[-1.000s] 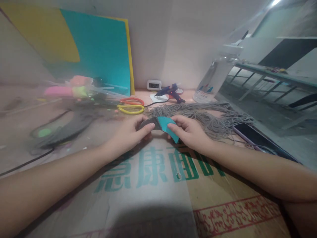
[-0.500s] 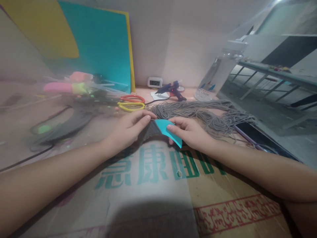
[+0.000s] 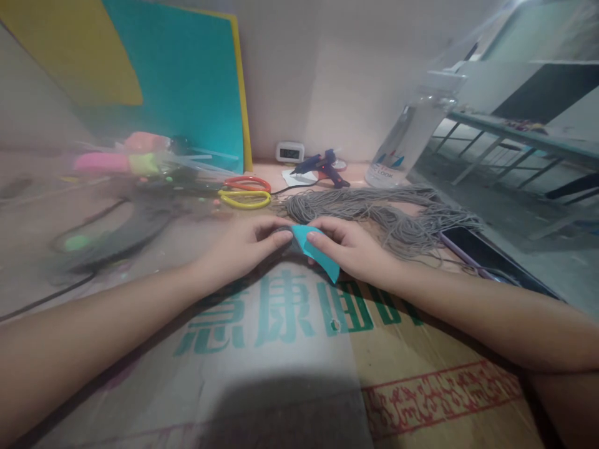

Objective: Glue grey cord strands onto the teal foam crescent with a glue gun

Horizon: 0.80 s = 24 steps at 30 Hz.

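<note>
A small curved piece of turquoise sheet (image 3: 328, 259), paper or foam, is held above the cardboard between both hands. Its left part is covered by a dark grey layer (image 3: 294, 248) that looks like rows of cord. My left hand (image 3: 255, 246) pinches the grey end between thumb and fingers. On the turquoise part, my right hand (image 3: 355, 252) presses its thumb on the front with the fingers behind. Fingertips of both hands are partly hidden behind the piece. Just beyond the hands lies a loose bundle of grey cord (image 3: 397, 215).
Printed cardboard (image 3: 290, 368) covers the table in front. Scissors (image 3: 244, 191) with red and yellow handles, a glue gun (image 3: 322, 167), a small digital clock (image 3: 289, 152) and a clear bottle (image 3: 400, 143) stand behind. A phone (image 3: 491, 262) lies right. Coloured sheets (image 3: 187, 81) lean on the wall.
My right hand has moved left along the piece, closer to my left hand. The piece is bent more, and less of its grey part shows.
</note>
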Motion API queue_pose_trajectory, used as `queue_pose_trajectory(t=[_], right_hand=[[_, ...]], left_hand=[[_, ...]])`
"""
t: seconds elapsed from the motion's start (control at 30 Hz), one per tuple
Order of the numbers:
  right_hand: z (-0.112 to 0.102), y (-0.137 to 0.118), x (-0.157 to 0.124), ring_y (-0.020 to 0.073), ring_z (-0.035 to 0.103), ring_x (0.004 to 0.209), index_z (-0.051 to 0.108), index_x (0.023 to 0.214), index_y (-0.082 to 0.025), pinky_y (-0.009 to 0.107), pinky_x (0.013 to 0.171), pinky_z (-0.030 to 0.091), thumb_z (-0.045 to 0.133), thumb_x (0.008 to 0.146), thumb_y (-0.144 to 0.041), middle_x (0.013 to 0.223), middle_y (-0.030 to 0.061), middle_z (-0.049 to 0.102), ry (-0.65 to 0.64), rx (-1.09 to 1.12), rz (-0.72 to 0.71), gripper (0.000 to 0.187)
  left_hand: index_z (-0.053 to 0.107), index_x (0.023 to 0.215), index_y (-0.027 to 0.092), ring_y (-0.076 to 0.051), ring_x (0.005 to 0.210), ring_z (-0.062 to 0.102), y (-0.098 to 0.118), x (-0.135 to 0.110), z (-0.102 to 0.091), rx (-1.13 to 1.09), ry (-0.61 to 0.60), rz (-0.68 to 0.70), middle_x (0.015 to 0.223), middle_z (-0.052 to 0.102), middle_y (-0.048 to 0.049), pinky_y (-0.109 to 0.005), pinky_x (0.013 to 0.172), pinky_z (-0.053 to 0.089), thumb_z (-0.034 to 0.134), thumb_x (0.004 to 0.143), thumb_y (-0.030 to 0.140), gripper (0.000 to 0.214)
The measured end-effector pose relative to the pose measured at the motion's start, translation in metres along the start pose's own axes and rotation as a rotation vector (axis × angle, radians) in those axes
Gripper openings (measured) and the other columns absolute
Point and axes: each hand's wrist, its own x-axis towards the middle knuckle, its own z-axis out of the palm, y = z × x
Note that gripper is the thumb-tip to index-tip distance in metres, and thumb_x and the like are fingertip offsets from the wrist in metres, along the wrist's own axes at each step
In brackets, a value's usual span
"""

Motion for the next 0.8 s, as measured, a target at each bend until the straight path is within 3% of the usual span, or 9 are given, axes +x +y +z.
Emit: queue_pose_trajectory(t=[0.1, 0.2, 0.33, 0.47, 0.8], right_hand=[[0.0001, 0.0037, 0.0045, 0.0106, 0.057, 0.068, 0.062, 0.092, -0.016, 0.022, 0.061, 0.045, 0.054, 0.089, -0.031, 0.078, -0.0002, 0.064, 0.057, -0.073, -0.063, 0.017], [0.0003, 0.0082, 0.0058, 0.0099, 0.054, 0.062, 0.061, 0.095, -0.017, 0.021, 0.054, 0.042, 0.054, 0.089, -0.030, 0.073, -0.0018, 0.061, 0.043, -0.026, -0.030, 0.016], [0.0020, 0.0092, 0.0043, 0.0084, 0.049, 0.052, 0.055, 0.099, -0.021, 0.019, 0.046, 0.038, 0.055, 0.088, -0.029, 0.064, -0.0055, 0.056, 0.020, 0.117, 0.031, 0.013], [0.0038, 0.0046, 0.0036, 0.0093, 0.055, 0.052, 0.051, 0.097, -0.022, 0.019, 0.046, 0.042, 0.055, 0.088, -0.024, 0.061, -0.0062, 0.056, -0.010, 0.233, 0.073, 0.009], [0.0048, 0.0023, 0.0011, 0.0105, 0.061, 0.050, 0.051, 0.098, -0.022, 0.019, 0.044, 0.045, 0.058, 0.088, -0.026, 0.060, -0.0053, 0.063, -0.107, 0.413, 0.172, 0.012]], left_hand=[[0.070, 0.112, 0.023, -0.022, 0.106, 0.064, 0.0008, 0.0001, -0.0002, 0.023, -0.028, 0.000, 0.112, 0.072, -0.0021, -0.032, 0.094, 0.047, 0.053, 0.091, 0.041, 0.033], [0.069, 0.108, 0.021, -0.021, 0.101, 0.064, 0.0001, -0.0001, -0.0002, 0.020, 0.022, -0.014, 0.108, 0.072, -0.0037, -0.032, 0.091, 0.048, 0.051, 0.091, 0.044, 0.034], [0.066, 0.096, 0.018, -0.017, 0.084, 0.063, -0.0036, 0.0007, 0.0003, -0.004, 0.067, -0.056, 0.093, 0.070, -0.0038, -0.027, 0.073, 0.048, 0.053, 0.090, 0.048, 0.033], [0.060, 0.088, 0.017, -0.013, 0.064, 0.056, -0.0058, 0.0015, 0.0002, -0.090, 0.053, -0.142, 0.078, 0.062, -0.0008, -0.022, 0.055, 0.042, 0.057, 0.086, 0.050, 0.033], [0.057, 0.079, 0.017, -0.008, 0.055, 0.047, -0.0001, 0.0016, -0.0015, -0.308, 0.045, -0.262, 0.067, 0.054, 0.0038, -0.019, 0.049, 0.034, 0.064, 0.081, 0.048, 0.032]])
